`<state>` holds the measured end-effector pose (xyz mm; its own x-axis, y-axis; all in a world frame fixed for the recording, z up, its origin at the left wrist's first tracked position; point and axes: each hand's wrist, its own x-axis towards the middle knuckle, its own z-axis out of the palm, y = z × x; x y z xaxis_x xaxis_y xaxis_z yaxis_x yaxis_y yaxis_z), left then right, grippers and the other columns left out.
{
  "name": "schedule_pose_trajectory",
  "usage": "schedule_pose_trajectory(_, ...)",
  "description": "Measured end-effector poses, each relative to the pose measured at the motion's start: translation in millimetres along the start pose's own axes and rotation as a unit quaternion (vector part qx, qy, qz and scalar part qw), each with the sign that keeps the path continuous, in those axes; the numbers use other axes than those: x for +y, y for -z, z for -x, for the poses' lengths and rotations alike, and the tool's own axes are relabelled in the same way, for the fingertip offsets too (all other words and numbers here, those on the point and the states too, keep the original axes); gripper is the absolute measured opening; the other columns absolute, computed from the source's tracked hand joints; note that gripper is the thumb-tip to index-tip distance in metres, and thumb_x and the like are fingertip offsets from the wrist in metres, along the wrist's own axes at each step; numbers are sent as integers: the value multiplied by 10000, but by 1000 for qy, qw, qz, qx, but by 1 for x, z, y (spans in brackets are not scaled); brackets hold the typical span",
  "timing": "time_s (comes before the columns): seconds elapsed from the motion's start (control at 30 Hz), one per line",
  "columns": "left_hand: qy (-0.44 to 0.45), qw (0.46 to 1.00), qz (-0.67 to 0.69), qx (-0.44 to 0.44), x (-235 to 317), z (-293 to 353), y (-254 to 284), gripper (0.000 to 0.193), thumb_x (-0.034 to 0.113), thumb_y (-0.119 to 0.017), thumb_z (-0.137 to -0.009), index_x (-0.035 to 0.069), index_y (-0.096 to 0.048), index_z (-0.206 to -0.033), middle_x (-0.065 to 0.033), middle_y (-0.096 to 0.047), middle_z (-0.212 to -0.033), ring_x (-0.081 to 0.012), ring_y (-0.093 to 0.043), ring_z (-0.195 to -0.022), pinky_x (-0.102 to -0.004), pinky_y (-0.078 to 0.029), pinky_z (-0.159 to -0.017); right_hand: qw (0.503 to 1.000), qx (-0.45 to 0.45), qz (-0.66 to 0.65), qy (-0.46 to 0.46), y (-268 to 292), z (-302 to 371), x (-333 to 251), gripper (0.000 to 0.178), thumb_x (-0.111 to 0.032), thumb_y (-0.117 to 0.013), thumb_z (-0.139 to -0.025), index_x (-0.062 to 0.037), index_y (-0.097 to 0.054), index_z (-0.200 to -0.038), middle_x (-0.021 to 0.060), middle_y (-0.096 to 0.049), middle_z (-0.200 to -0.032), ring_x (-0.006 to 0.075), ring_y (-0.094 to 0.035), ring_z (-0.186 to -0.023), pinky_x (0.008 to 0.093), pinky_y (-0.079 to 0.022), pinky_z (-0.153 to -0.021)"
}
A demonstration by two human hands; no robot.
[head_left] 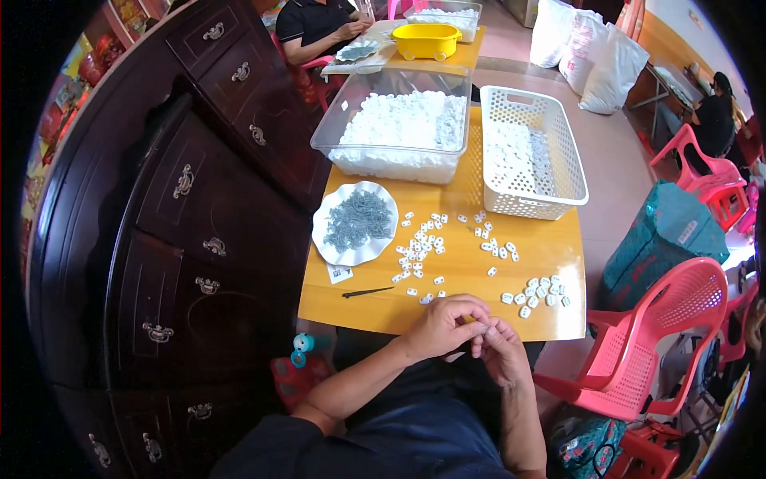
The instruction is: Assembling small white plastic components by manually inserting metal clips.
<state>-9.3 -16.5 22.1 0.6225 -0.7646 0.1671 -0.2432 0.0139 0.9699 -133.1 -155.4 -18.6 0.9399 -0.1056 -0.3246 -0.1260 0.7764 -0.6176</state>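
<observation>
At the table's near edge my left hand (448,326) and my right hand (504,351) meet, fingertips pinched together. Whatever lies between them is too small and covered to make out. Just beyond my hands, small white plastic pieces (420,247) with dark holes are scattered over the yellow table (351,307). A group of larger white pieces (545,289) lies to the right. On the left a white scalloped plate (321,226) bears a heap of small grey metal-looking parts (359,219). A thin black tool (368,292) rests nearer to me.
A clear plastic tub (399,164) full of white pieces and a white perforated basket (535,206) stand at the back. Dark drawers (183,184) line the left. A pink chair (638,351) and a green bag (662,239) are at right. Another person (319,28) sits beyond, near a yellow tub (427,40).
</observation>
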Motion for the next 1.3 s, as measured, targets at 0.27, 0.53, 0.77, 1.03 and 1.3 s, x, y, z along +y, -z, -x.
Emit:
schedule_pose_trajectory(0.27,-5,998,19,-59,-3,1,-1,62,38,-717,-871,15,-716,-929,-86,-721,-979,-169,-697,-868,-287,-549,-748,1000,-21,-8,-6,1,4,0,125,-171,-595,-985,-51,-627,-990,32,-658,-817,119,-626,-703,244,-520,-666)
schedule_pose_trajectory(0.53,-61,993,-101,-26,10,-2,2,54,53,-691,-848,5,-677,-868,-118,-692,-871,-281,-684,-798,-350,-544,-713,998,26,37,32,-4,3,0,82,-127,-586,-978,-54,-622,-967,20,-646,-819,104,-602,-713,252,-481,-668)
schedule_pose_trajectory(0.77,-41,985,-166,-37,11,1,0,67,81,-674,-881,18,-657,-898,-119,-670,-863,-292,-669,-805,-370,-527,-704,997,45,44,44,-3,5,3,79,-121,-604,-980,-44,-619,-988,45,-662,-842,108,-609,-709,246,-495,-660)
schedule_pose_trajectory(1.03,-35,989,-144,-3,5,1,-5,71,88,-662,-891,19,-646,-897,-127,-659,-842,-294,-664,-780,-375,-516,-680,993,64,73,63,-1,8,1,66,-101,-602,-982,-39,-609,-1002,86,-696,-901,118,-637,-711,243,-523,-667)
schedule_pose_trajectory(1.3,-27,991,-128,0,9,2,-7,92,101,-666,-885,14,-634,-886,-133,-650,-835,-311,-653,-764,-384,-508,-669,987,85,95,93,-9,7,3,106,-125,-584,-1003,-36,-588,-1060,67,-686,-910,120,-652,-749,239,-528,-694)
